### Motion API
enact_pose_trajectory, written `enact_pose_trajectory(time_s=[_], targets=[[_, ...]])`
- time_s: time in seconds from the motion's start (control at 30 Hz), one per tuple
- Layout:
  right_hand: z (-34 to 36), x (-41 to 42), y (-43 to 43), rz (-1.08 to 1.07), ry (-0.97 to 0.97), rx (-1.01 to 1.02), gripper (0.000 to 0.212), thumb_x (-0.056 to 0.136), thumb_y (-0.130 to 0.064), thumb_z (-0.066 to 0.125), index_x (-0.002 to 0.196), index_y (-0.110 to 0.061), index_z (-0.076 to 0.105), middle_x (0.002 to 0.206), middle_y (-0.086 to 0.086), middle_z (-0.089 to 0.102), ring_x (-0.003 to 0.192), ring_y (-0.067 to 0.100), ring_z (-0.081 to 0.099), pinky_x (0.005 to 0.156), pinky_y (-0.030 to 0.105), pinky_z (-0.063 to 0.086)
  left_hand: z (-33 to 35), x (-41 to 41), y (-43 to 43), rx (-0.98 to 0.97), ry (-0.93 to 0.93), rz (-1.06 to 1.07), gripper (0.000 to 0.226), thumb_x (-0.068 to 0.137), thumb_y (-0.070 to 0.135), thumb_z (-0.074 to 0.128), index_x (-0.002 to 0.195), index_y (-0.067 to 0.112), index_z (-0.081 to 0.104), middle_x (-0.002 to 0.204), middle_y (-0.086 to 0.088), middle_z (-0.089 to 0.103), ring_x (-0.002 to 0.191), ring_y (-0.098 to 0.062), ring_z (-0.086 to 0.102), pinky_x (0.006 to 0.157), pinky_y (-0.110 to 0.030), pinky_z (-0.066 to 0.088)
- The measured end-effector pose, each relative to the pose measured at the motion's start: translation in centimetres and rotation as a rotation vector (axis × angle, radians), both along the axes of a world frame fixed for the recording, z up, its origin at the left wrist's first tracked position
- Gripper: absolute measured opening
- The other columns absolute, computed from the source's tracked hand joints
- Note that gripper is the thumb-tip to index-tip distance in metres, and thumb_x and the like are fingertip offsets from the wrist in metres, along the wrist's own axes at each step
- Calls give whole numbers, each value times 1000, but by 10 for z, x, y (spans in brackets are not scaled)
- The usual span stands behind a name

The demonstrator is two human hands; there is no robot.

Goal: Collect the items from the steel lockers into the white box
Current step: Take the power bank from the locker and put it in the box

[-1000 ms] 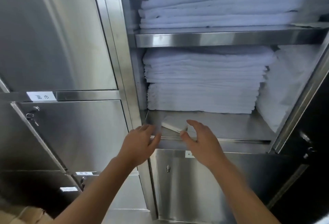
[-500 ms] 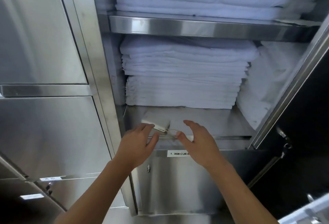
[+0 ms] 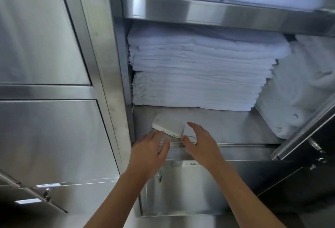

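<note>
Head view, open steel locker. The flat white device, possibly a power bank, lies on the bare lower shelf near its front left corner. It sits in front of the stack of folded white linen and apart from it. A thin cable trails from its right end toward the shelf's front lip.

We take the device's long axis to run roughly along the front lip, slightly skewed, with the right end nearer the lip. The device therefore lies just ahead of both hands, broadside to them, with one hand at each end.

The left hand reaches over the lip, palm down. Its fingers are loosely extended, and their tips are at the near left edge of the device. We cannot tell whether they touch it.

The right hand is spread wide and holds nothing. Its thumb lies beside the near right corner, and its forefinger is raised past the right end.

We judge the right hand slightly better placed, since its open span already brackets that end. The coming grasp seems to depend on closing across the short width and bringing the cable along. The white box is not in view.
</note>
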State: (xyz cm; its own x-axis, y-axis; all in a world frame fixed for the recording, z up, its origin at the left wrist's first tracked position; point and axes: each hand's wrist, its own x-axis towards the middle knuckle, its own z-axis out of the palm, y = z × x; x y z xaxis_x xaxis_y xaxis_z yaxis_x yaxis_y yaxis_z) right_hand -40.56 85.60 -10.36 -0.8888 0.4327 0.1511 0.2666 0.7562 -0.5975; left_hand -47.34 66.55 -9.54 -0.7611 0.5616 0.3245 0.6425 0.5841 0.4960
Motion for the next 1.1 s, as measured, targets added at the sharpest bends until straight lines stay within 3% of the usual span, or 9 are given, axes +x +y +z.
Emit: enact_pose_trajectory(time_s=[0.1, 0.2, 0.33, 0.47, 0.6, 0.73, 0.93, 1.1], targets=[[-11, -25, -1, -15, -20, 9, 62, 96, -49, 57, 152, -27, 40, 149, -7, 51, 132, 16, 48, 100, 29, 42, 3, -9, 1, 22, 0, -4, 42, 96, 45, 38, 117, 18, 63, 108, 2, 66, 89, -14, 62, 74, -31, 53], [-19, -49, 3, -21, -60, 29, 72, 92, -52, 63, 153, -24, 37, 150, -2, 50, 132, 21, 49, 103, 37, 44, 0, -16, 1, 19, -28, -9, 45, 97, 49, 34, 120, 21, 60, 114, 5, 64, 95, -11, 60, 78, -27, 51], [-27, -75, 7, -26, -106, 55, 82, 85, -57, 68, 153, -25, 36, 147, -1, 52, 128, 22, 51, 104, 40, 45, -4, -21, 2, 18, -59, -31, 42, 99, 50, 32, 124, 26, 57, 120, 10, 61, 102, -8, 57, 85, -30, 51], [-38, -84, 6, -6, -134, 58, 78, 84, -51, 71, 150, -24, 41, 145, -2, 55, 126, 21, 53, 105, 38, 45, -7, -28, 2, 0, -71, -60, 41, 99, 52, 29, 121, 30, 56, 118, 13, 59, 103, -7, 55, 87, -31, 49], [-45, -77, 5, -43, -92, 74, 74, 81, -51, 74, 145, -23, 49, 140, -3, 58, 122, 20, 55, 103, 37, 45, -11, -30, 1, -53, -53, -110, 42, 98, 54, 27, 119, 31, 55, 115, 14, 57, 100, -6, 54, 87, -30, 46], [-47, -60, 8, -79, -113, 109, 77, 79, -54, 74, 144, -21, 49, 135, -1, 58, 118, 21, 54, 99, 36, 46, -16, -30, -2, -63, -49, -124, 42, 98, 55, 26, 119, 32, 54, 113, 14, 58, 98, -2, 51, 80, -20, 39], [-38, -35, 21, -62, -258, 177, 78, 71, -54, 76, 136, -19, 51, 127, 0, 54, 118, 22, 51, 95, 36, 46, -19, -20, 3, -113, -47, -120, 51, 96, 58, 23, 122, 29, 56, 121, 10, 59, 106, -8, 54, 84, -21, 38], [-37, 2, 26, -95, -124, 57, 79, 61, -56, 74, 131, -24, 57, 113, -11, 54, 108, 15, 52, 82, 28, 44, -12, -6, 4, -80, -22, -132, 51, 97, 58, 23, 118, 28, 59, 112, 10, 62, 98, -10, 57, 82, -27, 45]])
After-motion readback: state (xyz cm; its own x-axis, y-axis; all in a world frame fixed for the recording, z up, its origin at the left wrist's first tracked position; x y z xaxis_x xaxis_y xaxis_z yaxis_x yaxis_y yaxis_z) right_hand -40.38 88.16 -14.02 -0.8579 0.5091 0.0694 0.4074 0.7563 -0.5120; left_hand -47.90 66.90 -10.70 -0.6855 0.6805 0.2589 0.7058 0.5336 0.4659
